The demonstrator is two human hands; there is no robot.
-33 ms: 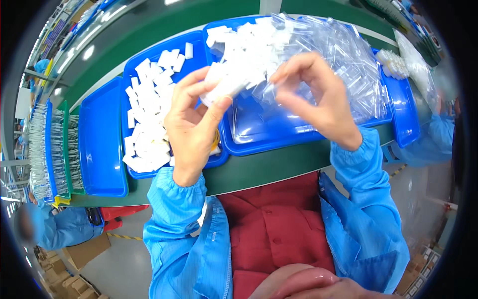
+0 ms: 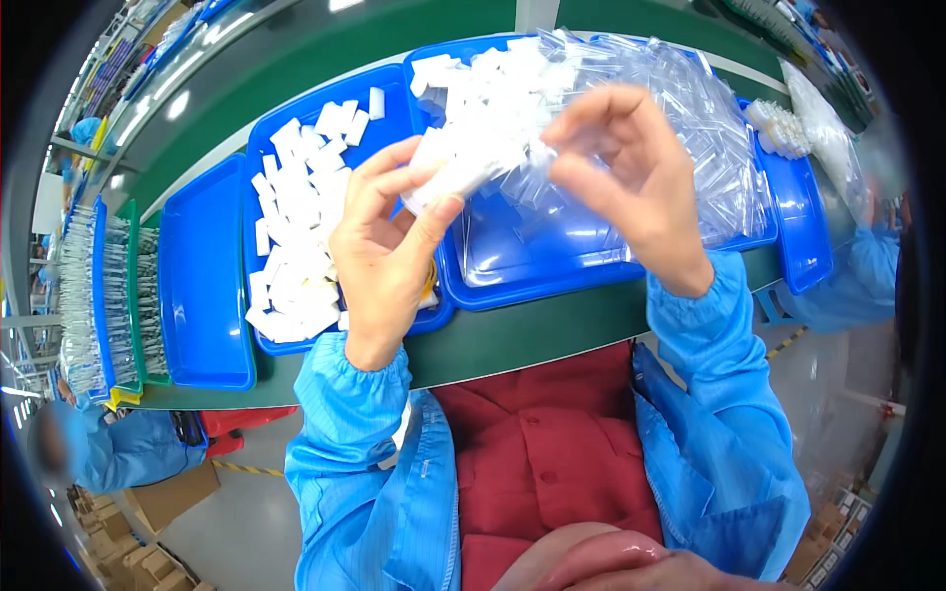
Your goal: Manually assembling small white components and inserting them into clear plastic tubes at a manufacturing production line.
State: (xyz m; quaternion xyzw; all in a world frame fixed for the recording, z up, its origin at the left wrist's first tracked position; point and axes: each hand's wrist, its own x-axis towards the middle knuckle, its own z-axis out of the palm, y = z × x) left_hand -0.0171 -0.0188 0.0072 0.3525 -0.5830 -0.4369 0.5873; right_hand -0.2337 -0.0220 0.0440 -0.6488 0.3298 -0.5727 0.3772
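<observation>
My left hand (image 2: 384, 241) is closed around a white piece with a smooth rounded side (image 2: 448, 182), held tilted above the trays between thumb and fingers. Whether it is one piece or several together cannot be told. Just right of it is my right hand (image 2: 631, 172), its thumb and forefinger curled toward each other. A faint translucent smear shows at those fingertips, too blurred to name. Beneath the hands, a large blue tray (image 2: 552, 286) bears a heap of white pieces (image 2: 503, 79) and a pile of clear plastic tubes (image 2: 690, 148).
Loose white blocks (image 2: 301, 197) fill much of a second blue tray (image 2: 394, 89). Left of it are another blue tray (image 2: 205, 286) and upright racks of thin parts (image 2: 113, 295). A small blue tray (image 2: 803, 222) and clear plastic bag (image 2: 823, 123) lie right. Other people in blue work nearby.
My right hand has shifted slightly up, its thumb and forefinger a little closer together. The left hand keeps hold of the white piece, almost in place.
</observation>
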